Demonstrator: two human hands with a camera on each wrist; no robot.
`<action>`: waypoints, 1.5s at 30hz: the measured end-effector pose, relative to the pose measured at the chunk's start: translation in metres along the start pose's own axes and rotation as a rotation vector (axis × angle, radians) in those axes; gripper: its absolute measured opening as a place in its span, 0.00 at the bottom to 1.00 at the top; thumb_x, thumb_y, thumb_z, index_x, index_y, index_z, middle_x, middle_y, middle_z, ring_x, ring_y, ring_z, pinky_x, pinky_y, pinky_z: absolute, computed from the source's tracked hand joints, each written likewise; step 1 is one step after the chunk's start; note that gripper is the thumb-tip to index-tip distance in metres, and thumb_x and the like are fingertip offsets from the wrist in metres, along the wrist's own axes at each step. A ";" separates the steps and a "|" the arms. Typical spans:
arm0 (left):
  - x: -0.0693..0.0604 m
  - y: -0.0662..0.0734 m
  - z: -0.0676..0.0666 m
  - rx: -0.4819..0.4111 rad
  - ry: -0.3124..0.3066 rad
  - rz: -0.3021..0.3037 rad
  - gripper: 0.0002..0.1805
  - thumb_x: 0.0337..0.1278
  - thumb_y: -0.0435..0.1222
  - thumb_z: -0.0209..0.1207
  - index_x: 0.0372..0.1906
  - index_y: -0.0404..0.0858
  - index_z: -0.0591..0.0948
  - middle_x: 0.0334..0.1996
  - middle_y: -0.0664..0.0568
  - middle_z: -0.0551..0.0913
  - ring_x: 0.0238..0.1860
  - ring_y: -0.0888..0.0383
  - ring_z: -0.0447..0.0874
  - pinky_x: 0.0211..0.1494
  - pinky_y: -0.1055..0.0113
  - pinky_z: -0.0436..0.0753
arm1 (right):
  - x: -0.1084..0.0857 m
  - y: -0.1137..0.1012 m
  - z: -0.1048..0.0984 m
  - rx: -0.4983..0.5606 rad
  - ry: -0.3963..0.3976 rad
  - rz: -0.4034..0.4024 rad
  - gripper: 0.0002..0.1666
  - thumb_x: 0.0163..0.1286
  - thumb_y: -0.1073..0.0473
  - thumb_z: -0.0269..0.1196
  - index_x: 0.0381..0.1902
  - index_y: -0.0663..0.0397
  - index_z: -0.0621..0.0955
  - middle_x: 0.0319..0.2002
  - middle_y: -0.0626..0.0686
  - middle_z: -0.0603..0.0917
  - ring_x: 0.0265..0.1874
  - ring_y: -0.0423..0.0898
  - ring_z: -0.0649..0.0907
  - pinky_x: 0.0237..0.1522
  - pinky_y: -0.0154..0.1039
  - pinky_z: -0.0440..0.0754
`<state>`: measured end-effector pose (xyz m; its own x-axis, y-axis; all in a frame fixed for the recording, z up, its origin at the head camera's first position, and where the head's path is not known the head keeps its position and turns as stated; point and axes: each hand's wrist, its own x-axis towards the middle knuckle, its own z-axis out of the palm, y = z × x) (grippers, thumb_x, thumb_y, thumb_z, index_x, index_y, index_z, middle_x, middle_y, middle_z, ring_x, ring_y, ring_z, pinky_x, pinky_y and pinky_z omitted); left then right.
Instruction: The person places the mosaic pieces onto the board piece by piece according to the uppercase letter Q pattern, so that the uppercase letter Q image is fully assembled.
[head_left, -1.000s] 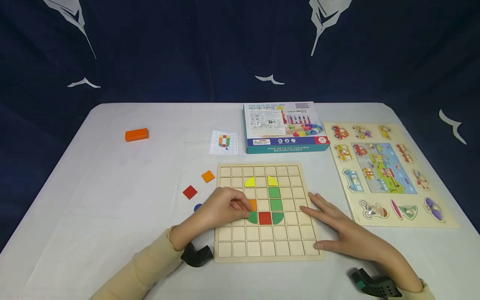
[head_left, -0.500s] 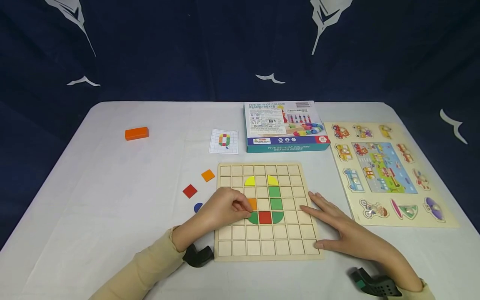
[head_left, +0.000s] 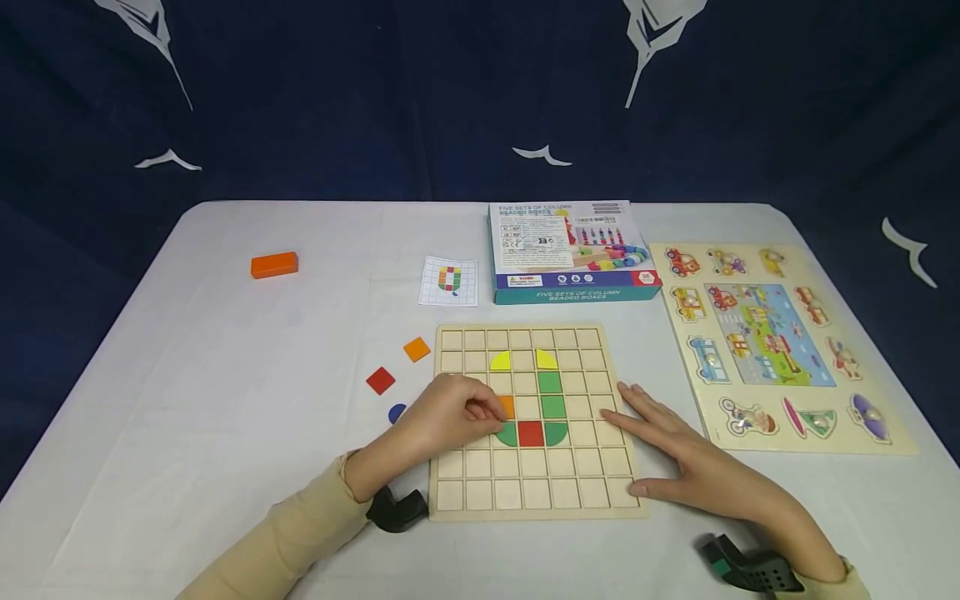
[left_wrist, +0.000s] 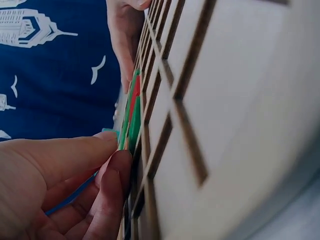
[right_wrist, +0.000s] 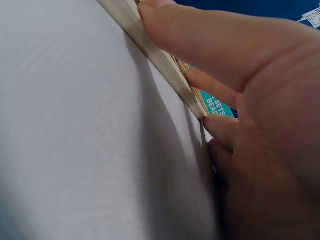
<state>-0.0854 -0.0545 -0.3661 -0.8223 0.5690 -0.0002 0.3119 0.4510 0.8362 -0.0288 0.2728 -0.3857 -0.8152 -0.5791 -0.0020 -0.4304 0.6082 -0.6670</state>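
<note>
Thin, light-looking pieces

Grid board [head_left: 536,495] lying inside table's [head_left: 187,400] far edge, probably stiff. Right hand [head_left: 675,447] resting wide at its right edge. Left hand [head_left: 446,411] sitting narrow, grip hidden, at left green tile [head_left: 507,434] lying between board's centre and left edge; probably slick, wanting a rim hold.

Left hand [left_wrist: 60,182] low at left, thumb and forefinger tips drawn together at the gridded board [left_wrist: 240,75]; whether anything sits between them, hidden. Just past the tips, on the squares: green pieces [left_wrist: 135,124], a red piece [left_wrist: 134,97] amid them. Board pale, brown ridges, sharply foreshortened, blurred at right. Right hand [left_wrist: 124,37] beyond the pieces, fingers angled down. Behind: dark blue cloth [left_wrist: 50,85], white building and bird prints.
</note>
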 end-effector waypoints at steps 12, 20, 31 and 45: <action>-0.012 -0.001 -0.076 -0.153 0.183 -0.136 0.06 0.52 0.31 0.65 0.36 0.35 0.85 0.30 0.51 0.83 0.31 0.53 0.80 0.34 0.66 0.79 | 0.001 -0.001 0.003 0.021 -0.016 0.031 0.47 0.54 0.44 0.68 0.70 0.41 0.62 0.73 0.52 0.48 0.70 0.46 0.45 0.58 0.19 0.43; -0.041 -0.035 -0.121 -0.255 0.191 -0.209 0.16 0.56 0.32 0.62 0.47 0.27 0.79 0.44 0.37 0.80 0.41 0.49 0.79 0.43 0.67 0.79 | 0.001 -0.001 0.002 0.017 -0.017 0.044 0.48 0.53 0.43 0.69 0.70 0.40 0.63 0.73 0.51 0.48 0.70 0.45 0.44 0.58 0.19 0.43; -0.059 -0.080 -0.115 -0.197 0.134 -0.295 0.20 0.51 0.34 0.66 0.50 0.31 0.80 0.44 0.44 0.81 0.42 0.53 0.80 0.44 0.71 0.78 | 0.003 0.000 0.002 0.018 -0.013 -0.007 0.47 0.54 0.45 0.69 0.70 0.43 0.63 0.73 0.53 0.48 0.70 0.48 0.45 0.59 0.20 0.43; -0.053 -0.084 -0.101 0.167 0.186 -0.115 0.17 0.42 0.31 0.71 0.42 0.35 0.85 0.38 0.52 0.78 0.40 0.56 0.76 0.46 0.66 0.77 | 0.001 0.000 0.001 0.023 -0.007 0.014 0.48 0.53 0.45 0.69 0.70 0.43 0.63 0.73 0.52 0.48 0.70 0.45 0.44 0.58 0.19 0.44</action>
<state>-0.1166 -0.1918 -0.3809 -0.9254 0.3782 0.0242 0.2731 0.6212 0.7345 -0.0292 0.2722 -0.3865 -0.8187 -0.5740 -0.0166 -0.4094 0.6038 -0.6840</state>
